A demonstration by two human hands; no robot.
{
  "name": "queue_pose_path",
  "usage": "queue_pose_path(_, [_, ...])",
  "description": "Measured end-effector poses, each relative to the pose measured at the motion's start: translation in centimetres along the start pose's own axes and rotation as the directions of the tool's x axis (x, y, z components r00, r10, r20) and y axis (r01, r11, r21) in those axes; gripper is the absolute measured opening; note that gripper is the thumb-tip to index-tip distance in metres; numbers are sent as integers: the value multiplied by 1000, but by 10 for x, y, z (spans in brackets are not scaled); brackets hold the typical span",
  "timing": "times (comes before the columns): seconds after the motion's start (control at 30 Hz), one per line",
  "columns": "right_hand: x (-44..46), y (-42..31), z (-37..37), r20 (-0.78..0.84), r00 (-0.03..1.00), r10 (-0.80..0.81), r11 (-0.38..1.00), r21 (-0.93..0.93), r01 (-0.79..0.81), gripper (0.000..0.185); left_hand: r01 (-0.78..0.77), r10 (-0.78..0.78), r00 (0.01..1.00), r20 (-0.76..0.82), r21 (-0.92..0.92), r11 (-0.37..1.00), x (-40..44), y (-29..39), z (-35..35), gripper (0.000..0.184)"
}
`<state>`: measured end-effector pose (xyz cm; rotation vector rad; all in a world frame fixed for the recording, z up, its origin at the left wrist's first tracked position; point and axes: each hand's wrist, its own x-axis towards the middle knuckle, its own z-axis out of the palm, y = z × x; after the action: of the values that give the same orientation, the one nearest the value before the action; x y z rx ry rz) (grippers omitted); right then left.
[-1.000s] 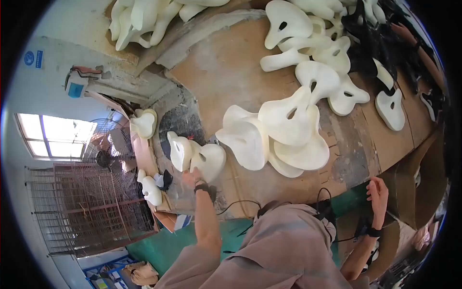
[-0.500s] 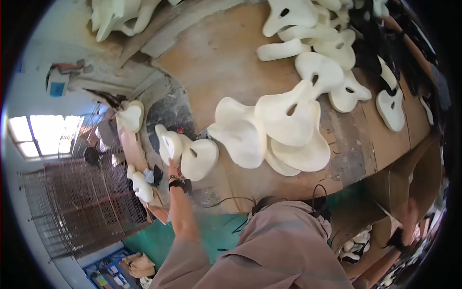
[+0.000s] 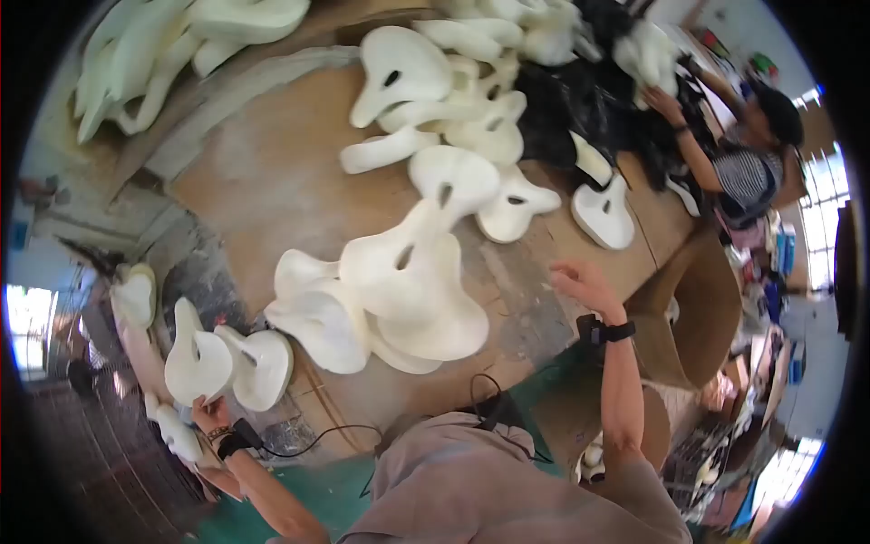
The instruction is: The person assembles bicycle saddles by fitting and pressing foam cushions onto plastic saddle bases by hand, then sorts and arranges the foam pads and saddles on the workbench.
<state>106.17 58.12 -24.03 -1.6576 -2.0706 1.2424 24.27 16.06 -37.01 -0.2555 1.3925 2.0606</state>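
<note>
At the table's left end, my left hand [image 3: 211,413] grips the lower edge of a cream moulded foam piece [image 3: 192,367] with a narrow raised neck. Right beside it lies a second foam piece [image 3: 263,370] with a slot. My right hand [image 3: 584,285] is held out over the table's front right side, fingers loosely bent and apart, with nothing in them. Nearest to it are a foam piece [image 3: 605,218] with a slot and a stack of overlapping foam pieces [image 3: 412,299] at mid table.
More foam pieces [image 3: 403,68] pile up at the back beside black plastic sheeting [image 3: 562,109]. Across the table, a co-worker [image 3: 748,168] handles a white bundle [image 3: 648,59]. A large brown carton [image 3: 698,317] stands off the right front edge. A black cable [image 3: 335,428] runs by my waist.
My view has swung right, bringing the co-worker into sight. My right hand has risen from low beside the carton to over the table. The foam piece at my left hand has turned its broad face upward.
</note>
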Motion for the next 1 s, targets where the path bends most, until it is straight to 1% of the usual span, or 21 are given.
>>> queue_pose_path(0.03, [21, 10, 15, 52, 996, 73, 988, 134, -79, 39, -29, 29, 999, -26, -14, 999, -32, 8, -4, 32])
queue_pose_path(0.07, [39, 19, 24, 93, 984, 150, 951, 258, -169, 41, -80, 80, 997, -11, -8, 997, -65, -3, 11, 45])
queue_pose_path(0.1, [55, 24, 25, 72, 987, 142, 956, 248, -155, 41, -111, 111, 994, 22, -9, 994, -98, -21, 43, 58])
queue_pose_path(0.13, [69, 26, 27, 39, 988, 150, 896, 416, -153, 42, -67, 69, 997, 35, -41, 997, -132, -31, 66, 64])
queue_pose_path(0.17, [82, 30, 27, 4, 987, 163, 809, 572, -136, 43, -19, 22, 998, 53, -69, 997, -165, -40, 81, 70])
queue_pose_path(0.23, [125, 49, 20, -146, 931, 334, 637, 763, -109, 47, 15, -14, 999, 30, -62, 998, -218, -64, 103, 74])
queue_pose_path(0.33, [192, 88, -10, 29, 874, 484, 188, 973, -137, 52, 84, -86, 996, -10, -103, 991, -262, -106, 98, 77])
queue_pose_path(0.37, [223, 137, -17, 10, 914, 405, 286, 948, -137, 49, 118, -112, 992, 57, -115, 986, -282, -117, 115, 79])
queue_pose_path(0.4, [241, 143, -19, -1, 926, 376, 315, 941, -127, 47, 137, -129, 989, 74, -114, 984, -303, -126, 135, 72])
queue_pose_path(0.43, [252, 145, -19, -18, 940, 341, 363, 925, -114, 46, 164, -164, 986, -4, -59, 985, -318, -132, 142, 57])
queue_pose_path(0.47, [259, 143, -21, -16, 952, 306, 394, 912, -111, 45, 174, -185, 969, -165, -76, 982, -329, -142, 142, 40])
queue_pose_path(0.5, [270, 147, -24, -17, 961, 274, 426, 898, -106, 43, 119, -130, 983, -127, -90, 989, -326, -168, 97, 29])
queue_pose_path(0.57, [304, 171, -36, -55, 970, 237, 532, 843, -82, 40, 129, -143, 978, -155, -99, 987, -326, -197, 91, 27])
queue_pose_path(0.6, [323, 184, -41, -97, 969, 228, 617, 784, -67, 39, 145, -159, 982, -107, -126, 981, -335, -193, 106, 39])
queue_pose_path(0.63, [336, 197, -48, -153, 964, 217, 717, 695, -51, 38, 182, -202, 970, -131, -152, 971, -336, -197, 118, 46])
queue_pose_path(0.7, [343, 204, -62, -327, 931, 164, 931, 362, -37, 35, 108, -121, 987, -107, -119, 987, -358, -179, 168, 47])
queue_pose_path(0.73, [328, 193, -69, -435, 893, 113, 987, 151, -51, 34, 78, -97, 986, -132, -143, 987, -359, -174, 166, 47])
queue_pose_path(0.8, [291, 164, -79, -650, 760, -30, 981, -164, -101, 31, 41, -50, 995, -86, -102, 994, -372, -173, 167, 48])
queue_pose_path(0.87, [239, 110, -79, -788, 587, -188, 952, -293, -89, 29, 22, -31, 997, -76, -113, 993, -380, -175, 164, 51])
queue_pose_path(0.93, [189, 50, -79, -841, 422, -339, 927, -374, -1, 26, 20, -26, 998, -50, -123, 992, -384, -177, 164, 53])
queue_pose_path(1.0, [142, -14, -69, -824, 314, -471, 880, -463, 104, 24, 16, -18, 999, -41, -71, 997, -386, -179, 168, 58])
